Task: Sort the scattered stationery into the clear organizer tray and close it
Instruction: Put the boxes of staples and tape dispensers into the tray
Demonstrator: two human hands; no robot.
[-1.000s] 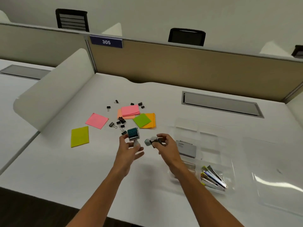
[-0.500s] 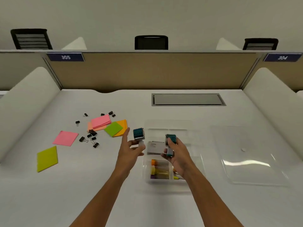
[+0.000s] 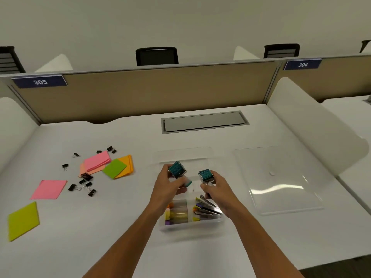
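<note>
My left hand (image 3: 167,189) grips a small clear box of teal clips (image 3: 177,169) above the clear organizer tray (image 3: 190,225); a small teal-edged item (image 3: 188,181) also shows at its fingers. My right hand (image 3: 215,186) grips a second teal clip box (image 3: 206,175) over the tray's middle. The tray's near compartments hold coloured highlighters (image 3: 176,214) and pens (image 3: 206,207). The tray's clear lid (image 3: 281,181) lies flat to its right. Sticky-note pads, pink (image 3: 97,161), green (image 3: 114,168), orange (image 3: 126,164), and black binder clips (image 3: 85,182) are scattered at left.
A loose pink pad (image 3: 49,189) and a yellow-green pad (image 3: 23,220) lie at the near left. A grey cable hatch (image 3: 203,122) is set in the desk behind the tray. White curved dividers (image 3: 313,125) flank the desk; a tan partition (image 3: 150,93) closes the back.
The view swung from the desk's left side to centre on the tray. Both hands carried the teal boxes rightward and now hold them over the tray.
</note>
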